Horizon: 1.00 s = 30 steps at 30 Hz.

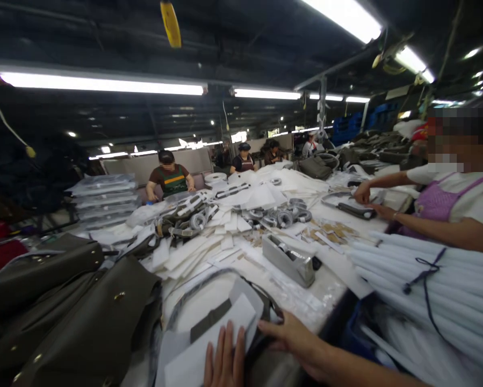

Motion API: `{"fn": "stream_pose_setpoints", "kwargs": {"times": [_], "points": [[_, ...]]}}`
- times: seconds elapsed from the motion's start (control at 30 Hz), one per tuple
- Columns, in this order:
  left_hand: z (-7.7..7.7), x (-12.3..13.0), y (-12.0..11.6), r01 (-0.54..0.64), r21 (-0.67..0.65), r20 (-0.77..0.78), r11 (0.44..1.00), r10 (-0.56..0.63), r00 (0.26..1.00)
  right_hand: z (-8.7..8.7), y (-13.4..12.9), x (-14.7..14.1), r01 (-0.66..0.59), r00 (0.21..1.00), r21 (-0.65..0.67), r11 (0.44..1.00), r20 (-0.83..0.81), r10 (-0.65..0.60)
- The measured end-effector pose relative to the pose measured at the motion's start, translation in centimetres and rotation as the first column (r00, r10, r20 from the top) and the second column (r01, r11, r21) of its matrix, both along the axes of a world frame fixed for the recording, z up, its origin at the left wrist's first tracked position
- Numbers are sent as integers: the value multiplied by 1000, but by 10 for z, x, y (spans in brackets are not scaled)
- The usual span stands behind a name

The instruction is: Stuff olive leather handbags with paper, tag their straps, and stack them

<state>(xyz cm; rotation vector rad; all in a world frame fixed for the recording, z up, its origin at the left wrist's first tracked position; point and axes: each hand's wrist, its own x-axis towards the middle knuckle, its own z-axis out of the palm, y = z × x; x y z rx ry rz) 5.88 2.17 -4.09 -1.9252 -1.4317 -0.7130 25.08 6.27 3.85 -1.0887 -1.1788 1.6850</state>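
My left hand (pixel 225 357) lies flat, fingers stretched out, on a white foam sheet (pixel 203 344) at the bottom centre. Beneath the sheet are a grey-white sheet and a dark olive strip (pixel 211 321). A dark strap (pixel 263 301), wrapped in part in clear plastic, curves around the sheets' far and right sides. My right hand (pixel 292 336) is closed on this strap at the right, its thumb towards the sheet; the fingertips are partly hidden. A grey tape dispenser (pixel 287 260) stands just beyond the hands.
Olive bags (pixel 92 317) are heaped at left. Cut white foam pieces (pixel 196 260) and wrapped strap coils (pixel 283 217) cover the table's middle. White tubes (pixel 430 274) tied with dark cord lie at right. A co-worker (pixel 446 204) handles a strap nearby; several others work farther back.
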Motion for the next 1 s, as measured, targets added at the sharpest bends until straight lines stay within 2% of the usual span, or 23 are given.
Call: {"fn": "stream_pose_setpoints", "kwargs": {"times": [0.03,0.13,0.17,0.2,0.23,0.27,0.3,0.37,0.4,0.57,0.7,0.8,0.9,0.93,1.0], "points": [[6,-3,-6,13,-56,3,998,-13,1000,6,-2,-3,28,1000,6,1000,-10,-28],[29,-13,-14,40,-152,37,988,-35,999,14,6,1,-49,998,73,996,34,46],[36,-18,-14,49,-163,52,985,-41,998,14,13,6,-120,990,143,982,96,107],[43,-22,-12,48,-177,70,983,-36,997,12,22,14,-193,966,262,946,217,137],[49,-25,-11,45,-190,89,981,-28,996,9,33,24,-274,921,390,879,369,123],[54,-28,-10,39,-203,109,978,-17,994,5,44,36,-344,852,524,779,523,24],[59,-31,-9,34,-212,129,977,-7,992,1,56,48,-402,755,637,658,637,-155],[65,-34,-8,27,-214,167,976,10,986,-11,79,69,-438,658,698,567,678,-327],[66,-34,-8,25,-211,187,977,16,982,-17,89,78,-455,628,704,546,688,-363],[68,-31,-7,13,-211,241,977,39,970,-49,116,91,-567,546,663,489,747,-380],[67,-30,-8,11,-235,226,972,43,973,-57,118,81,-609,537,652,451,758,-370],[67,-30,-9,7,-247,223,969,50,973,-52,99,68,-639,565,656,402,755,-333],[66,-30,-9,1,-243,221,970,55,974,-42,63,56,-691,606,634,347,770,-201],[66,-30,-9,-2,-242,217,970,56,975,-40,51,53,-700,616,625,345,773,-149],[65,-28,-10,-7,-248,201,969,58,978,-38,38,47,-669,645,633,389,755,-119]]}}
